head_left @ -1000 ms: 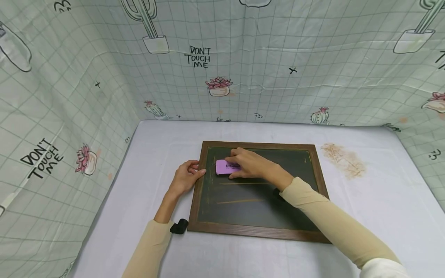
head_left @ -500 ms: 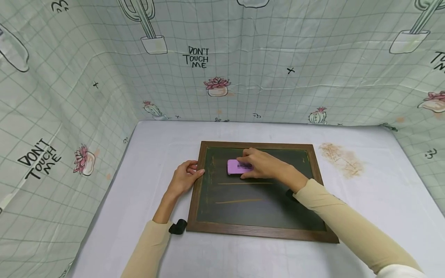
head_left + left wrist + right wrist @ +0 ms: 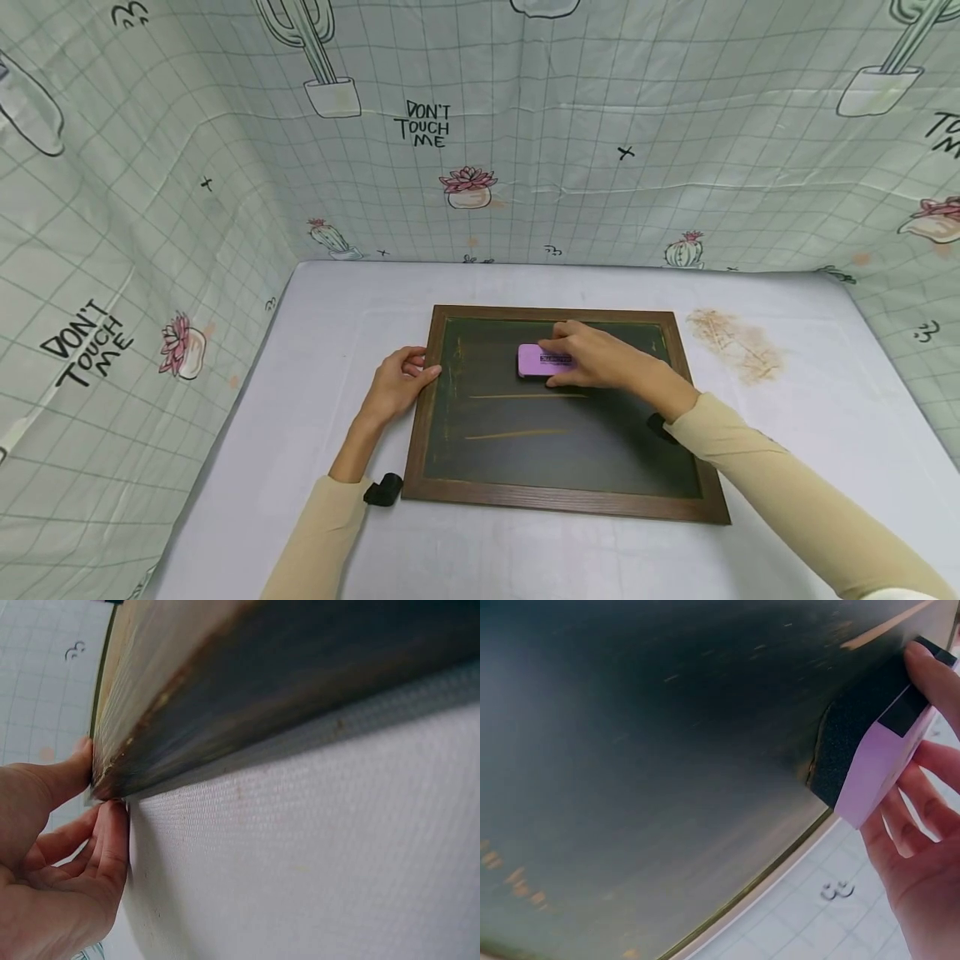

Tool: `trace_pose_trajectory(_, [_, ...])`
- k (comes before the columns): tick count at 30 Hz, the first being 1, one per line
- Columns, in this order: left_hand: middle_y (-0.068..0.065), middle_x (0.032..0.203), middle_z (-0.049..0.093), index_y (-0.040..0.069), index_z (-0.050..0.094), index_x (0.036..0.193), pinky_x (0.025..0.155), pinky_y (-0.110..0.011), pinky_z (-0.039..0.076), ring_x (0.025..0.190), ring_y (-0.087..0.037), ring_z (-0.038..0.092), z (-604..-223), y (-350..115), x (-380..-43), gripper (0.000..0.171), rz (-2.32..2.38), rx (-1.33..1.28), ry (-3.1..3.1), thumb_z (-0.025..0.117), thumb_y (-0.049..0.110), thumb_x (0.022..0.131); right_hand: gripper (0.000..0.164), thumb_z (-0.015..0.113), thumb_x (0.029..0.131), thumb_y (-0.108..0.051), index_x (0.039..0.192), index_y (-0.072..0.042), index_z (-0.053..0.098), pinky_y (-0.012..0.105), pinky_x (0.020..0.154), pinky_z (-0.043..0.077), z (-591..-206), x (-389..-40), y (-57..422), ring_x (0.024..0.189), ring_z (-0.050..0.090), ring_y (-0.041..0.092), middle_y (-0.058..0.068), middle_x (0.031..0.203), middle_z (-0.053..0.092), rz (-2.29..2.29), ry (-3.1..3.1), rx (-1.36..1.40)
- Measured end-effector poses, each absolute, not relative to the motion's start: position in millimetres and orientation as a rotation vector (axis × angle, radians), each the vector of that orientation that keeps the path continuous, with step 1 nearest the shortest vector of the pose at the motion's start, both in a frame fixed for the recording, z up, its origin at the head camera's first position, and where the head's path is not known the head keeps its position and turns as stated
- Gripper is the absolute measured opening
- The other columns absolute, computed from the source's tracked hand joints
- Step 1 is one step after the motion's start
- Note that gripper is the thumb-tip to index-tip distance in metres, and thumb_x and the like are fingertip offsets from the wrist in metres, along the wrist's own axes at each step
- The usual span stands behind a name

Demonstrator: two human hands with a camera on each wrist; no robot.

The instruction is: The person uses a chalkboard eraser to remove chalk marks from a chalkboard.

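Note:
A chalkboard (image 3: 487, 462) in a brown wooden frame lies on the table, bearing two yellowish chalk lines (image 3: 517, 434) and faint smudges near its left side. My right hand (image 3: 600, 358) grips a purple chalkboard eraser (image 3: 534, 360) on the upper middle of the board. In the right wrist view, thumb and fingers hold opposite sides of the eraser (image 3: 870, 765), dark felt against the board. At the frame's left edge, my left hand (image 3: 397, 387) pinches the wood; the left wrist view has its thumb on the frame (image 3: 146, 690) and fingertips at the lower edge.
Brown dust (image 3: 738, 346) is scattered on the white tablecloth (image 3: 810, 400) right of the board. A checked curtain (image 3: 570, 167) with cactus drawings hangs behind and at the sides. A black wrist device (image 3: 383, 490) sits by the board's lower left corner.
My right hand has slid the eraser rightward along the upper part of the board, from near its left side to the upper middle. My left hand stays at the frame's left edge.

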State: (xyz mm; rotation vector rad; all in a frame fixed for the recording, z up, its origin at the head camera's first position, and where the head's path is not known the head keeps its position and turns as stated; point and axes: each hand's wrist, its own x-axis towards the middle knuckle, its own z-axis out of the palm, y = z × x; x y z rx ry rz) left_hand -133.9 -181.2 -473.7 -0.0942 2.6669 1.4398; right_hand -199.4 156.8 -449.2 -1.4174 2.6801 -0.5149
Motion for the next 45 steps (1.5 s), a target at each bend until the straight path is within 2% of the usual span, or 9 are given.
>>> trace_pose_trajectory(11, [-0.023,0.115,0.062,-0.011,0.056,0.136,0.083,-0.036,0.048,0.098,-0.031,0.060,-475,-182,-134,0.049,1.437,-0.099,2.674,0.073,0.014,0.097,0.057,0.086,0.085,-0.028,0.128,0.006,0.069,0.030,0.069,0.040,-446,-193,191,0.082,0.043,0.015,0.006,0.095,0.053,-0.525,2.699,-1.331])
trace_pose_trajectory(20, [-0.024,0.116,0.062,-0.011,0.056,0.137,0.084,-0.038,0.049,0.100,-0.033,0.059,-474,-183,-133,0.049,1.430,-0.095,2.677,0.072,0.014,0.098,0.051,0.087,0.085,-0.024,0.124,0.006,0.071,0.030,0.068,0.041,-447,-189,214,0.081,0.042,0.013,0.005,0.093,0.052,-0.568,2.738,-1.345])
trace_pose_trajectory(29, [-0.024,0.119,0.061,-0.010,0.054,0.139,0.088,-0.041,0.048,0.103,-0.034,0.059,-472,-181,-132,0.051,1.415,-0.110,2.662,0.071,0.016,0.099,0.052,0.089,0.083,-0.025,0.121,0.005,0.072,0.031,0.069,0.046,-444,-185,222,0.082,0.050,0.014,0.006,0.098,0.059,-0.669,2.779,-1.343])
trace_pose_trajectory(45, [-0.024,0.119,0.060,-0.010,0.054,0.140,0.087,-0.039,0.047,0.102,-0.033,0.058,-470,-179,-132,0.051,1.415,-0.125,2.657,0.071,0.016,0.099,0.052,0.088,0.084,-0.027,0.122,0.003,0.073,0.033,0.072,0.047,-440,-162,246,0.085,0.051,0.015,0.004,0.101,0.061,-0.602,2.774,-1.256])
